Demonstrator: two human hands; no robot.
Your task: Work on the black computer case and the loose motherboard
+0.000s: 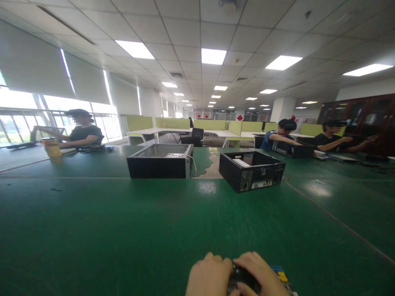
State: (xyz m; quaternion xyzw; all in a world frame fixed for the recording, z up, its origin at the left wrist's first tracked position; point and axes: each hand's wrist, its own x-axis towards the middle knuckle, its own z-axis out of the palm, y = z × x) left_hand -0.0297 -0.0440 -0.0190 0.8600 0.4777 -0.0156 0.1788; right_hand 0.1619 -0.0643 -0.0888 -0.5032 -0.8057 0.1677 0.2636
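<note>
Head view: both hands are at the lower frame edge, over the green tabletop. The left hand and right hand sit close together, fingers curled inward to a narrow spread, touching a black part between them; their backs cover much of it, and whether either grips it firmly cannot be told. A circuit board with blue and yellow pieces shows just beside the right hand, partly hidden by it. Well beyond the hands stand two open-topped computer cases, the left case and the right case, the latter angled. Farther back, one person sits at left, two co-workers at right.
</note>
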